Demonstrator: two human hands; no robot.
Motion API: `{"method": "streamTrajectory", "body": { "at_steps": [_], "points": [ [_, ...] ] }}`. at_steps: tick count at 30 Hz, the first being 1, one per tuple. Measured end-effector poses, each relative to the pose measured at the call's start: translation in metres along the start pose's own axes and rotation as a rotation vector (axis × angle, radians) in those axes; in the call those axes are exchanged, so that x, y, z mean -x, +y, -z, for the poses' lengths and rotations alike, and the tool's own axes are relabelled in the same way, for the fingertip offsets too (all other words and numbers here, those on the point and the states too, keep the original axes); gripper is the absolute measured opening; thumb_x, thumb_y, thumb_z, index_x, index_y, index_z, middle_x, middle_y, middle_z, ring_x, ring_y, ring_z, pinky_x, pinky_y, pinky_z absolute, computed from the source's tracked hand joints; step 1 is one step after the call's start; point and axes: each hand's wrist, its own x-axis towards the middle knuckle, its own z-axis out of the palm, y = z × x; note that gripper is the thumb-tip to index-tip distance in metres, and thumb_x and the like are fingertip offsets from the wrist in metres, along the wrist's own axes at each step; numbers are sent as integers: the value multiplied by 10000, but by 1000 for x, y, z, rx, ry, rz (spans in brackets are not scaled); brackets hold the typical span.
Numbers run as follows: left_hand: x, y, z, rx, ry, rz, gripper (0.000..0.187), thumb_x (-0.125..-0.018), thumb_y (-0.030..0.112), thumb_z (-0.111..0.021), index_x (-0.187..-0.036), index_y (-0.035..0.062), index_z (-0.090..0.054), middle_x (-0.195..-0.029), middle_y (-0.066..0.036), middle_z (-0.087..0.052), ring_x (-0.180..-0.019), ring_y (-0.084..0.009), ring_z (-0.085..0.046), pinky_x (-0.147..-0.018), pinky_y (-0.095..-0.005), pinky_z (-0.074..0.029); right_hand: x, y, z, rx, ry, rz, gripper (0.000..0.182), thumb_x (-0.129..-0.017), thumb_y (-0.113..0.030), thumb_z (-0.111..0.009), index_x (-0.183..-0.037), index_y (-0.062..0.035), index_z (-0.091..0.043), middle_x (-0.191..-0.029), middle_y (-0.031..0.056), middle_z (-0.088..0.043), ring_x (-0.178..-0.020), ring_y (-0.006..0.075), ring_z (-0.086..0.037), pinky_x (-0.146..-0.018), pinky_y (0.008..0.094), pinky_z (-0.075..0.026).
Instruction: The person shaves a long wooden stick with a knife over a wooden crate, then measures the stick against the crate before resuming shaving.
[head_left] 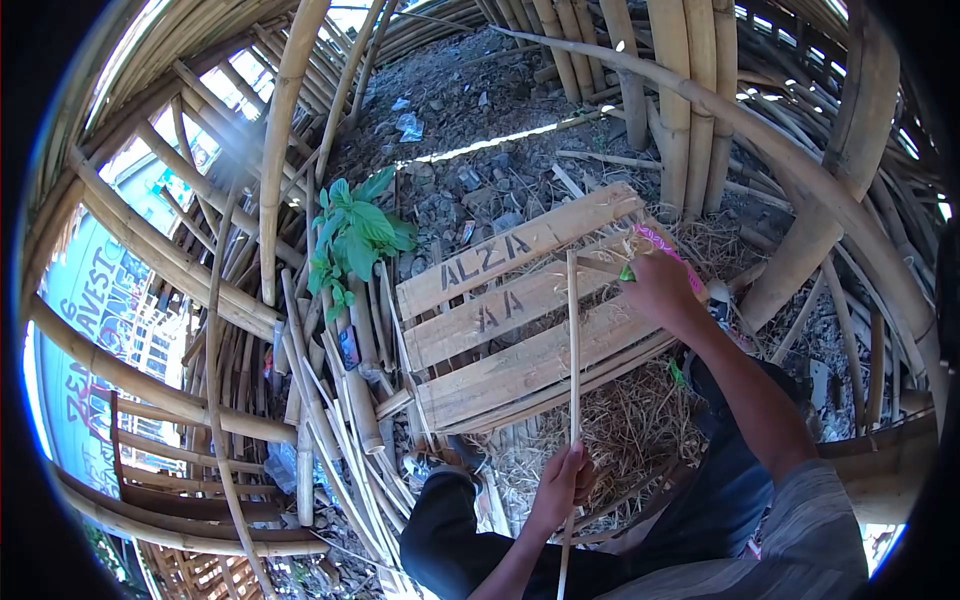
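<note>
A long thin bamboo strip (574,350) stands nearly vertical in the view, in front of a slatted wooden crate (500,310) lettered "ALZA". Its lower part is in my left hand (563,486), with the fingers wrapped round it. My right hand (655,285), over the crate's right side, is closed round a green-handled knife (627,272). The blade (598,264) points left and reaches the strip near its upper end. Pale shavings lie on the slats around my right hand.
Dry shavings (625,425) cover the ground below the crate. A leafy green plant (355,232) and cut bamboo pieces (355,395) are on the left. Thick bamboo poles (690,110) stand at the upper right, and a long slanting pole (780,140) crosses there. Stony soil lies behind the crate.
</note>
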Motion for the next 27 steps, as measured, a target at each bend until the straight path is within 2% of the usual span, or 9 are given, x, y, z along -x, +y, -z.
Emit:
{"method": "streamTrajectory", "body": {
  "at_steps": [7,10,14,17,18,21,25,26,27],
  "points": [
    [5,4,2,-61,152,-59,307,-968,321,-333,-724,134,-340,-522,52,-247,-396,-41,-210,-357,-223,-148,5,-2,1,-64,12,-176,237,-745,-234,-608,-698,-1,-609,-624,167,-590,-590,314,-603,-569,409,-492],
    [1,0,9,-139,219,-104,296,-969,302,-337,-731,126,-352,-516,52,-253,-392,-37,-215,-355,-224,-145,8,-1,1,-79,-21,163,225,-751,-221,-599,-695,-5,-619,-551,142,-568,-518,282,-598,-514,387,-491],
    [-1,-1,6,-222,278,-116,278,-969,262,-353,-738,108,-370,-509,48,-287,-389,-37,-253,-351,-220,-179,51,-46,-28,-33,-311,599,138,-640,-186,-615,-604,-53,-617,-482,121,-531,-484,267,-583,-526,392,-481],
    [-2,-9,9,-455,378,-245,324,-965,220,-375,-699,37,-407,-503,14,-386,-423,-57,-316,-390,-245,-261,67,-65,-38,-46,-340,641,143,-631,-194,-617,-614,-53,-627,-502,122,-552,-495,273,-591,-530,400,-486],
    [-1,-9,9,-508,401,-256,325,-961,203,-380,-694,20,-406,-493,-5,-390,-432,-65,-326,-396,-263,-270,63,-59,-44,-75,-273,645,207,-655,-235,-618,-593,-38,-627,-502,134,-560,-489,286,-600,-505,382,-495],
    [1,-18,12,-604,405,-284,310,-962,201,-375,-703,33,-407,-491,8,-365,-424,-52,-316,-388,-249,-263,19,-40,-35,-100,-343,53,220,-734,-237,-606,-667,-30,-641,-578,135,-595,-533,280,-614,-504,390,-489],
    [0,-17,11,-651,385,-296,306,-967,208,-362,-704,56,-405,-500,37,-342,-410,-30,-298,-375,-223,-251,5,-24,-24,13,-155,112,240,-729,-246,-611,-658,-19,-635,-583,145,-594,-553,285,-617,-538,398,-502],
    [0,-15,11,-586,428,-267,322,-945,173,-400,-689,-22,-416,-469,-81,-385,-428,-113,-342,-407,-332,-288,16,-27,-25,-43,-249,219,264,-729,-264,-607,-659,-10,-633,-587,146,-597,-560,289,-620,-551,397,-509],
    [-1,-17,12,-583,434,-268,322,-945,173,-400,-689,-22,-416,-469,-81,-385,-428,-113,-342,-407,-332,-288,28,-32,-31,-44,-251,225,264,-729,-264,-607,-659,-10,-633,-587,146,-597,-560,289,-620,-551,397,-509]
  ]
}}
